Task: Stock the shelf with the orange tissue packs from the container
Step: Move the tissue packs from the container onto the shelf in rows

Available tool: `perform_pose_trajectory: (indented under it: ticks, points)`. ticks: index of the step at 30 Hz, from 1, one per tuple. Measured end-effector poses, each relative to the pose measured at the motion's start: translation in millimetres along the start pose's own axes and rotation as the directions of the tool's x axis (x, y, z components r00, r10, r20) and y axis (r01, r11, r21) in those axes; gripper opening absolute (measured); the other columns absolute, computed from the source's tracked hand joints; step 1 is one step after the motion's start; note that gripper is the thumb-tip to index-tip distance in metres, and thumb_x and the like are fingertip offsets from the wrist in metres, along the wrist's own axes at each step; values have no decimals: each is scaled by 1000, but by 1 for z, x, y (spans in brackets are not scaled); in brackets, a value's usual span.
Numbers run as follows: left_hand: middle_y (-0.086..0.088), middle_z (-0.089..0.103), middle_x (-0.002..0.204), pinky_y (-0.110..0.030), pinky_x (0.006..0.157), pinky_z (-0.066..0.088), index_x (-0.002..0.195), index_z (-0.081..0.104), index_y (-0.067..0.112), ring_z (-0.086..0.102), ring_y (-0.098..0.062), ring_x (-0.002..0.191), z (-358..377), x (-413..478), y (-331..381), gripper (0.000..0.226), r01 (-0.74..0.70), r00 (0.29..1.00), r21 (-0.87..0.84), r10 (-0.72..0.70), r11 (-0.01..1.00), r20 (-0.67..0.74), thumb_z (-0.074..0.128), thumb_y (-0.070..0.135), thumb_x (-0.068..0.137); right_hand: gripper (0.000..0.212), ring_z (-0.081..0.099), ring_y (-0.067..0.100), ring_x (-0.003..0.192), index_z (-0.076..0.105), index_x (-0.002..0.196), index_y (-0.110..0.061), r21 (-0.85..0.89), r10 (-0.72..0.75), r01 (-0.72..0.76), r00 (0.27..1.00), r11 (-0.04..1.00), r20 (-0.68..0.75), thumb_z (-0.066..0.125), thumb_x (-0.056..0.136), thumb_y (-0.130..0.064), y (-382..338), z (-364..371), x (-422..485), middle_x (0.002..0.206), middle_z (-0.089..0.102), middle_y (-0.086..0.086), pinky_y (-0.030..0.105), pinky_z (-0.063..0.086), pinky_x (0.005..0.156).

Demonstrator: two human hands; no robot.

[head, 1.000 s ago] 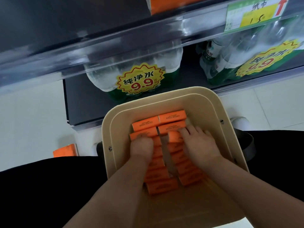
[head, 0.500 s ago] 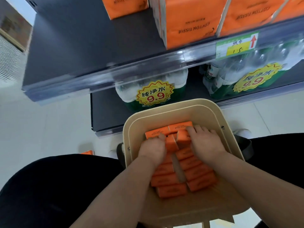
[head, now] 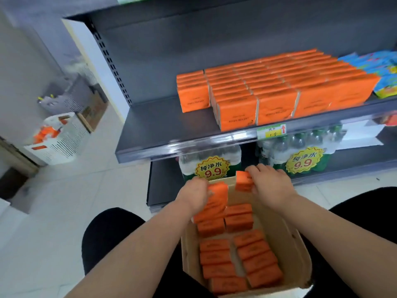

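Orange tissue packs are gripped by the left hand and right hand. They should be set upright on the shelf, left of the stocked rows.

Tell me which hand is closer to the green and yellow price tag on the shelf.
Right. The right hand sits almost straight below the price tag; the left hand is lower and well to its left. Both grip orange tissue packs.

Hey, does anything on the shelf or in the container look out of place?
Only one thing: on the shelf, the leftmost stack of orange tissue packs sits set back from the front row, not flush. Nothing looks spilled or damaged.
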State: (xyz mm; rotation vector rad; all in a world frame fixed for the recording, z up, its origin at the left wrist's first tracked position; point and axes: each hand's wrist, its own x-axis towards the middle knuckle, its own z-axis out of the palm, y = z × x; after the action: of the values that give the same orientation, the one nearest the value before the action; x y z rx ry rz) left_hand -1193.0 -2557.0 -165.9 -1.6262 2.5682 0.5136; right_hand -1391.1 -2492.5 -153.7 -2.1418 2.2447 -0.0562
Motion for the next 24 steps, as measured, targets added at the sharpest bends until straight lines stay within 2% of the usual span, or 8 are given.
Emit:
perform_pose_trajectory:
  ticks: [3,8,12,20,24]
  points:
    - [-9,53,110,-46,89,48,102,59,11,55,-30,103,-33,-11,4,21,-1,999,30,2,1000,-48,46,28,97,43,50,21,112,40,131,-27,18,2,0,997,1000,-82,48,89,-26,0,-28,-5,119,52,-2,35,39,87]
    - [-15,63,112,-39,83,46,112,52,8,58,-33,105,-91,-15,11,23,42,969,25,-35,999,-245,44,23,96,46,46,23,118,41,133,-23,33,-15,21,982,999,-188,49,88,-22,0,-73,-1,125,50,2,39,38,96]
    - [-15,61,115,-37,80,43,123,49,11,56,-33,107,-124,-2,14,28,68,933,-28,-74,997,-351,40,21,98,48,47,25,117,42,134,-22,38,-26,38,963,999,-269,49,86,-20,-2,-101,17,124,51,3,40,39,92]
    - [-15,60,118,-43,85,47,124,51,9,51,-34,110,-165,56,5,31,72,904,-14,-71,997,-421,44,13,94,49,48,32,114,46,133,-18,36,-11,34,862,999,-506,52,85,-14,7,-159,83,120,54,9,45,37,89]
    - [-11,54,127,-41,88,39,132,45,13,41,-31,121,-186,92,3,37,127,880,24,-102,992,-463,43,11,95,52,48,31,114,46,132,-20,-2,-25,27,861,1000,-508,51,82,-6,12,-172,128,119,54,6,47,35,94]
